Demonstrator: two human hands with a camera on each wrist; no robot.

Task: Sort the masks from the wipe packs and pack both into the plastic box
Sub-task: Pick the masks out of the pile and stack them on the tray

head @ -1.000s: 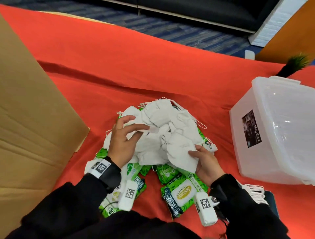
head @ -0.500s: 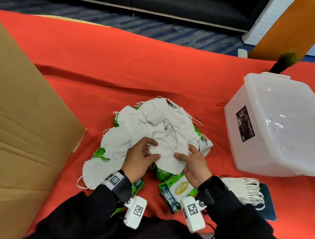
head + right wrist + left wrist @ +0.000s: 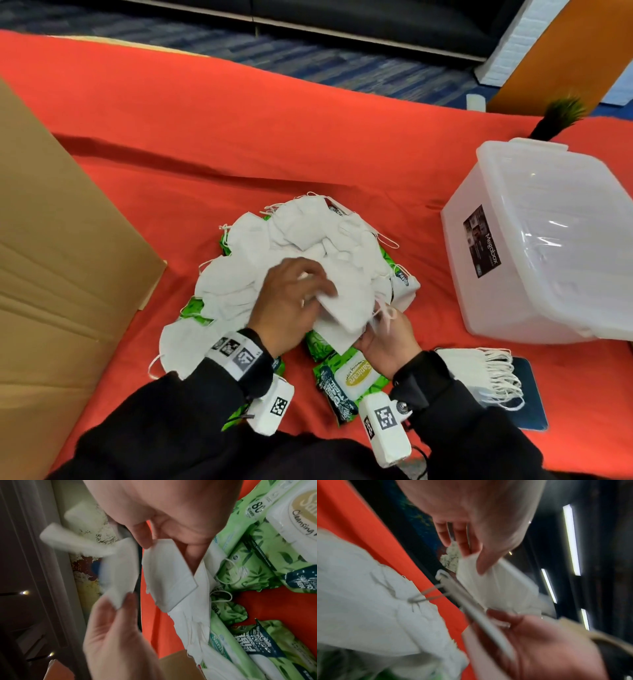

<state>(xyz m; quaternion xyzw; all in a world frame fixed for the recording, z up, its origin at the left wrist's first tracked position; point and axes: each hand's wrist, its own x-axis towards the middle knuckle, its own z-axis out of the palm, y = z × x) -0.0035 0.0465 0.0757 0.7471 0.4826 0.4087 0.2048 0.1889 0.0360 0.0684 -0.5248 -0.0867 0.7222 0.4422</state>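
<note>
Mask [image 3: 346, 308], pinched between both hands' grips

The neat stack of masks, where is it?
In the head view the neat stack of masks lies on the red cloth at lower right, just in front of the plastic box and beside the person's right sleeve.

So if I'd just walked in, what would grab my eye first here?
Probably the heap of white folded face masks piled on green wipe packs mid-table on the bright orange-red cloth. Both hands work at its near edge: the left hand and right hand each pinch a mask. To the right stands a big translucent plastic box, with a neat stack of masks in front of it.
</note>
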